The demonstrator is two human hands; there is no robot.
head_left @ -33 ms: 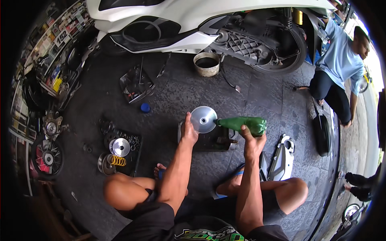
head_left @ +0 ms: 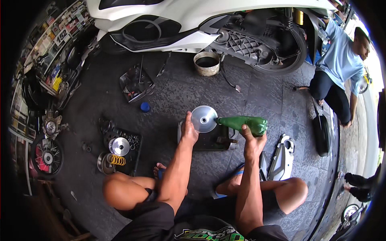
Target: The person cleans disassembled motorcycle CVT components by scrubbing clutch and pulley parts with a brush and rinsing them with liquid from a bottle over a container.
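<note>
My left hand [head_left: 190,129] grips a round silver metal pulley disc [head_left: 204,113] by its left edge, its face and centre hole turned up. My right hand [head_left: 253,145] is wrapped round a green plastic bottle [head_left: 243,122]. The bottle lies nearly level, its narrow neck pointing left at the disc's right edge; whether the tip touches the disc or liquid comes out, I cannot tell. Beneath both is a dark rectangular tray [head_left: 201,145], partly hidden by the disc and the bottle.
At left, a parts tray [head_left: 138,154] holds small hardware beside a silver pulley [head_left: 120,146] and a yellow spring [head_left: 117,160]. A silver cover [head_left: 282,160] lies right. Ahead are a tool tray [head_left: 136,84], a tub [head_left: 207,68], a white scooter [head_left: 181,20] and a person [head_left: 339,56].
</note>
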